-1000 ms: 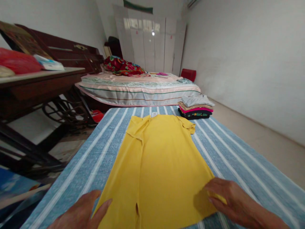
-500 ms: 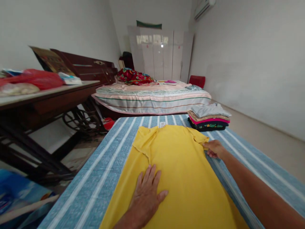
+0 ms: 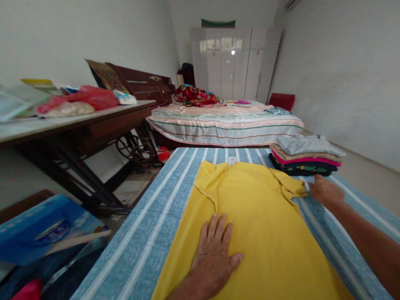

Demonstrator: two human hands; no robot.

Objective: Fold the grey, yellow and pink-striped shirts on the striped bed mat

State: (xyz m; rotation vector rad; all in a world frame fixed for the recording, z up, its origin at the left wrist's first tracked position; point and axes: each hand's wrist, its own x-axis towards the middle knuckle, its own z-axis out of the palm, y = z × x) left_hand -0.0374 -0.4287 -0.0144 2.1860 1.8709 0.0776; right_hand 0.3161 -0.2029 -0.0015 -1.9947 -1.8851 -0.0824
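A yellow T-shirt [image 3: 265,225] lies spread on the blue-and-white striped cloth, its neck end pointing away from me. The left sleeve is folded inward over the body. My left hand [image 3: 215,254] rests flat on the shirt's left half, fingers stretched and thumb out. At the right, my right hand [image 3: 327,192] is closed at the tip of the right sleeve, which is drawn outward with creases near the shoulder. Its fingertips are partly hidden. Just beyond that hand sits a stack of folded clothes [image 3: 306,160], with grey, tan, pink and dark layers.
The striped cloth [image 3: 131,233] covers the surface under the shirt. Behind it stands a bed [image 3: 225,125] with a red floral quilt [image 3: 196,96]. On the left are a sewing-machine table [image 3: 125,109] with bags on top and a blue package [image 3: 53,229] below.
My right hand has moved outward to the right, and the right sleeve now stretches further out. My left hand stays flat on the shirt. The camera view has turned left.
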